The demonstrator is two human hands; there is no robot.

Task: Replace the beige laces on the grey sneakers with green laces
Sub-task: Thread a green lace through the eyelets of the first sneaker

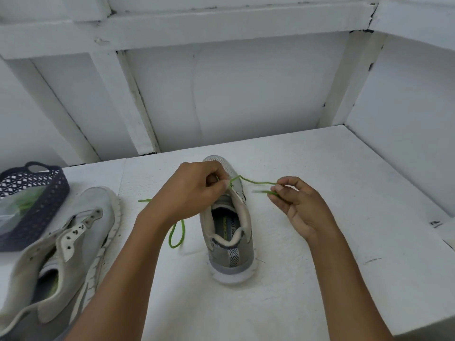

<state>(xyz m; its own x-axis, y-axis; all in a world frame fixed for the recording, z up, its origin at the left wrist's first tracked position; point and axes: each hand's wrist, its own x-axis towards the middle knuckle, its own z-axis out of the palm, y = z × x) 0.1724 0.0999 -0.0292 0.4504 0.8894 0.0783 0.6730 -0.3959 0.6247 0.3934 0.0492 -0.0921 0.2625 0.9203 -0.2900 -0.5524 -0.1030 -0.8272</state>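
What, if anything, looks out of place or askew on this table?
The unlaced sneaker at the left lies tipped on its side with its tongue flopped open. The upright sneaker stands straight, and there the left hand and right hand pinch the green lace. That seems normal mid-job; nothing else stands out.

The table (320, 205) was matt white, faintly grainy and pitted, scuffed in spots. The middle sneaker (246, 249) had fine woven mesh over the toe, a soft, suede-looking beige collar and a smooth, rubbery white sole. The green lace (256, 182) looked like thin round cord, dull rather than shiny. The second sneaker (81, 232) on the left was worn cloth, matt and a bit grubby, with punched eyelet strips. The basket (49, 205) was dark perforated plastic, and a clear, shiny plastic bag (14, 207) lay in it. The wall (234, 94) was flat white paint, cracked at the seams.
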